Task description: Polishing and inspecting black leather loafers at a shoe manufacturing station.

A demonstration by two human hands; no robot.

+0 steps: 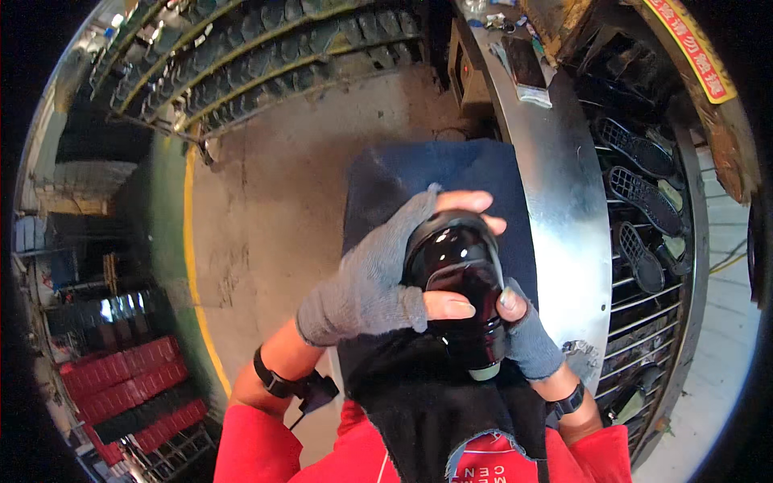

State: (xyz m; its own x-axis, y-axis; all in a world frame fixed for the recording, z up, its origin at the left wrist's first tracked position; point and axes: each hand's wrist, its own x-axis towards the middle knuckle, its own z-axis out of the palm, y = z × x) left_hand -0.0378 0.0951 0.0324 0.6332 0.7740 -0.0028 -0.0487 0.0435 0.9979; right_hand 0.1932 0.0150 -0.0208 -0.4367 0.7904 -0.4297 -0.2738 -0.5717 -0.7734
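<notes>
Both my hands are wrapped round a glossy black shoe (457,251), held over my lap with its rounded toe away from me. A pale green end (485,373), perhaps of a last, pokes out at its near end. My left hand (377,270), in a grey fingerless glove, curves over the toe, thumb across the top. On the near right side my right hand (527,334), gloved the same way, presses its thumb to the shoe; its other fingers are hidden behind. Below the shoe, a black apron (403,402) covers my front. A dark blue cloth surface (439,165) stretches out beyond my hands.
Along my right runs a metal bench (555,161) with a dark flat device (525,63) at its far end. Past it, a barred rack (644,322) carries black soles (644,193). Shelves of dark shoes (306,48) stand far left; red stacked items (129,370) are near left.
</notes>
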